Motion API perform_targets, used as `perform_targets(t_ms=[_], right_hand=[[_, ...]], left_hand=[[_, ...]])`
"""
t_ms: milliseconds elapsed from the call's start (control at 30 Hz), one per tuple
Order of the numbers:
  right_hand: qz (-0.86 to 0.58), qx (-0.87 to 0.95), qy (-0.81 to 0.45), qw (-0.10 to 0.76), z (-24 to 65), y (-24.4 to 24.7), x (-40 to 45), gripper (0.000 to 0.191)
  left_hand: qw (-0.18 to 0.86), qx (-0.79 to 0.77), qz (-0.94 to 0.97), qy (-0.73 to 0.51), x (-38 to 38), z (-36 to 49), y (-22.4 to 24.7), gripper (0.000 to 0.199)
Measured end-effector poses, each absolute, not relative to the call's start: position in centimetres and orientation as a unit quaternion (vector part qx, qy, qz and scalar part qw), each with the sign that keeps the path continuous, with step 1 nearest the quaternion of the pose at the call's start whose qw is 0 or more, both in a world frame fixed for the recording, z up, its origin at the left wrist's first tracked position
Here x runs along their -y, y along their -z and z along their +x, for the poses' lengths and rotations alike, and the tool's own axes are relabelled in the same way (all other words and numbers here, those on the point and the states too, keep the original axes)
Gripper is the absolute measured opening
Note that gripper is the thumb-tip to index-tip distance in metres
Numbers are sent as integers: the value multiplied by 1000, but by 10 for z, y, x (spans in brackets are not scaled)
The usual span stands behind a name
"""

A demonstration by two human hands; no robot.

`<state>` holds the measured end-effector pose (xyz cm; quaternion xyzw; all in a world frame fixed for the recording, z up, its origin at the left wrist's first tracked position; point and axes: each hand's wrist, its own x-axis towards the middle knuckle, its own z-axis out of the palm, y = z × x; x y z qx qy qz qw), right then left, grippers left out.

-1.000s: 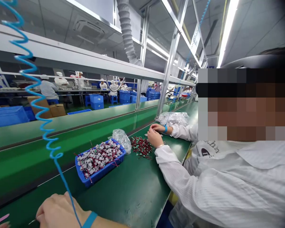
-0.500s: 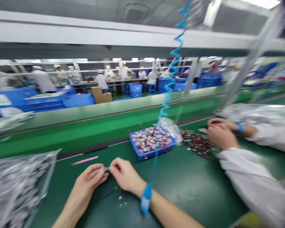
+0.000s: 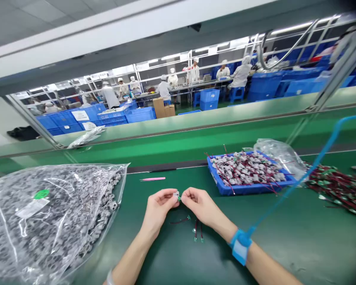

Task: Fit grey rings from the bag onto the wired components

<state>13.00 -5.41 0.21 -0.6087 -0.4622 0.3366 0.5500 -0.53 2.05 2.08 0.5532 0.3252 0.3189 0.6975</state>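
Note:
Over the green tabletop, my left hand [image 3: 160, 208] pinches a small grey plastic housing [image 3: 176, 194] between thumb and fingers. My right hand [image 3: 200, 204], its fingertips closed, grips a tiny green wired board [image 3: 179, 198] right at the housing. How far the board sits inside it I cannot tell. Below the hands lie several loose boards with dark red wires [image 3: 201, 233]. A blue wrist strap [image 3: 241, 246] with a coiled cord is around my right wrist. Beyond my left hand rests a pair of pink tweezers [image 3: 154, 179].
A clear bag of grey housings [image 3: 62, 213] covers the left side. At the right back stand a blue tray [image 3: 249, 189] of wired housings and a crumpled plastic bag [image 3: 281, 156], beside a heap of wired boards [image 3: 335, 186]. A green ledge [image 3: 178, 141] runs behind.
The view has swung left and steadied, so everything appears farther right. The neighbouring person's hands have left the picture. Both my hands stay together at the small parts.

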Motion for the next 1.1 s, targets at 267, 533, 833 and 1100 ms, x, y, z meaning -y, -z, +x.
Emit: perform_targets(t_ms=[267,533,833,1100], right_hand=[[-609,451,-356,547,132,-1,54,23],[-640,457,-311,534,129,0,54,22],[-647,499,-225,531,120,-6,61,19],[-635,505,-255,526,127,-10,63,15]], left_hand=[[671,-284,605,-321,-18,-3,-18,39],[616,-285,656,-329,-17,-4,-13,28],[622,-299,641,-336,-17,-4,-7,32],[586,-271,693,-319,-17,-7,-6,25]])
